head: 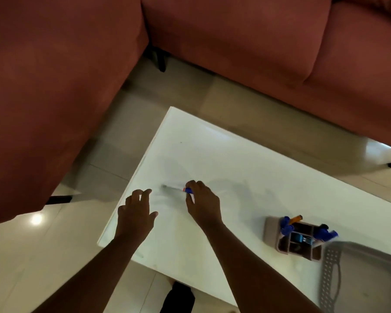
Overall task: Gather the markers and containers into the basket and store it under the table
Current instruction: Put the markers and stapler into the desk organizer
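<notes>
The left hand point(136, 211) hovers over the table's point(235, 168) near-left corner, fingers spread and loose, holding nothing. Just beyond it the right hand point(201, 199) pinches the blue end of a marker point(176, 189), whose blurred pale shaft points left, low over the top; whether it is lifted clear I cannot tell.

To do this step well, I judge the grip should close firmly on the barrel rather than the cap, so the marker does not swing or slip, then carry it right to the organiser point(296, 239). That pinkish, compartmented container stands near the table's right side with blue markers and an orange one upright in it. The grey perforated basket point(359, 274) lies just beside it at the lower right, seemingly touching. The organiser is not yet in the basket, so storing is some way off.

The tabletop is white, glossy and otherwise bare, so things may slide. The floor is pale shiny tile. A rust-red corner sofa point(235, 37) wraps the far and left sides.
</notes>
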A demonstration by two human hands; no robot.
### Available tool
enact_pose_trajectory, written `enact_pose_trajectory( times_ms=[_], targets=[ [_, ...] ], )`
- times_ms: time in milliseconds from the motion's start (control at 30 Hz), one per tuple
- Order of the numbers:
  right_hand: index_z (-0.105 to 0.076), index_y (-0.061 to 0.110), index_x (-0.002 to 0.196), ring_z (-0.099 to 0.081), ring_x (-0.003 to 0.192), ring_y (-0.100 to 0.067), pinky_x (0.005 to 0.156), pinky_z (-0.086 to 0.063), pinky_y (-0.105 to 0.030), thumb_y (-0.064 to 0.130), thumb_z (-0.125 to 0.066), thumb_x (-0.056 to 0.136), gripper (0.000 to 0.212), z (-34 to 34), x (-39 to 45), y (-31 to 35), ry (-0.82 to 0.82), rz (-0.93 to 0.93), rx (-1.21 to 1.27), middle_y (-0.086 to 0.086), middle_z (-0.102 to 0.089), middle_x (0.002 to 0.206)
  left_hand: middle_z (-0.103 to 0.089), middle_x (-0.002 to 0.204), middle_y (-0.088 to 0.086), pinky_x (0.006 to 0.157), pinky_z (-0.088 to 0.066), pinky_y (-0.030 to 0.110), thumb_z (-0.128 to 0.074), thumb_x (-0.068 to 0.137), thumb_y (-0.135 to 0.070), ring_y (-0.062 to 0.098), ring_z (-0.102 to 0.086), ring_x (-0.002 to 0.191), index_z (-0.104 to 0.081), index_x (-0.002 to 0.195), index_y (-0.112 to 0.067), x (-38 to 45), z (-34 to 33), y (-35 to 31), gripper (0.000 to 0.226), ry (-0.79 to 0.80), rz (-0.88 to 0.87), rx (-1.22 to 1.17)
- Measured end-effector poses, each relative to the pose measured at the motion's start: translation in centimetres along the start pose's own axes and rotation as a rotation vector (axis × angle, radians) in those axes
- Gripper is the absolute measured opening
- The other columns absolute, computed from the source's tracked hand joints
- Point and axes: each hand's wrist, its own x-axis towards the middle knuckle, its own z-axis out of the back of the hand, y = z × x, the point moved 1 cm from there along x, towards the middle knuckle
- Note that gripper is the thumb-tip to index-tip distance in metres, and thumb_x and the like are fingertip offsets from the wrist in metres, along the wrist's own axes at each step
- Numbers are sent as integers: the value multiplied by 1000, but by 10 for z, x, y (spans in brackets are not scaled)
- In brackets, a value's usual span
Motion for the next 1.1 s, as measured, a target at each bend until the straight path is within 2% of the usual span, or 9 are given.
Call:
enact_pose_trajectory(
  times_ms=[133, 233, 300, 467, 600, 767, 867, 1000, 1100],
  targets=[
    [-61, 29, 108, -60, 79, -4, 69, -50, -18, 24, -65, 90, 19, 60, -36, -32, -236, -146, 283, 15, -59, 97, -51, 127, 8, 78, -49, 44, -72, 81, -35, 29, -58, 107, -46, 136, -15, -11, -3, -55, 64, 9, -101, -10],
    [-65, 28, 113, -63, 85, -4, 66, -52, -16, 27, -66, 94, 20, 106, -68, -62, -426, -191, 324, 15, -58, 104, -55, 123, 10, 73, -51, 44, -78, 76, -33, 30, -61, 102, -51, 133, -14, -24, -12, -98, 66, 10, -195, 3],
    [-67, 27, 114, -62, 89, -4, 68, -51, -13, 28, -67, 95, 19, 136, -95, -83, -516, -224, 340, 14, -59, 109, -52, 128, 9, 78, -50, 46, -74, 79, -34, 30, -59, 109, -48, 136, -16, -38, -17, -130, 65, 13, -237, -8],
    [-66, 26, 112, -66, 88, -6, 79, -55, -24, 32, -67, 94, 20, 179, -162, -134, -608, -420, 419, 13, -69, 98, -50, 129, 5, 80, -50, 44, -70, 82, -37, 27, -58, 111, -45, 137, -19, -79, -31, -193, 64, 32, -343, -20],
    [-65, 28, 106, -65, 82, -4, 70, -58, -30, 32, -68, 92, 15, 183, -197, -157, -607, -468, 377, 15, -68, 92, -50, 130, 4, 81, -51, 43, -70, 82, -38, 26, -58, 112, -46, 138, -20, -103, -42, -218, 63, 44, -379, -12],
    [-64, 28, 104, -62, 80, 3, 65, -43, -11, 34, -67, 92, 13, 163, -207, -169, -480, -541, 334, 14, -67, 93, -48, 133, 5, 86, -49, 43, -68, 85, -36, 26, -55, 116, -44, 139, -20, -110, -46, -224, 62, 76, -368, -18],
    [-64, 25, 105, -64, 86, -2, 72, -50, -20, 32, -66, 93, 14, 145, -199, -172, -364, -563, 349, 16, -66, 97, -50, 131, 5, 85, -49, 44, -70, 83, -35, 27, -57, 114, -46, 138, -19, -107, -44, -221, 62, 67, -366, -21],
    [-63, 23, 114, -65, 93, -7, 73, -51, -23, 35, -65, 94, 23, 128, -190, -181, -223, -570, 183, 10, -70, 107, -51, 129, 5, 84, -48, 44, -70, 83, -36, 28, -56, 113, -46, 137, -19, -98, -39, -213, 61, 58, -353, 9],
    [-60, 26, 122, -64, 100, -7, 76, -56, -26, 32, -73, 89, 36, 130, -188, -184, -221, -579, 177, 12, -66, 117, -49, 132, 5, 90, -47, 45, -63, 89, -37, 27, -53, 118, -43, 140, -18, -97, -35, -214, 58, 120, -320, -26]
  ],
)
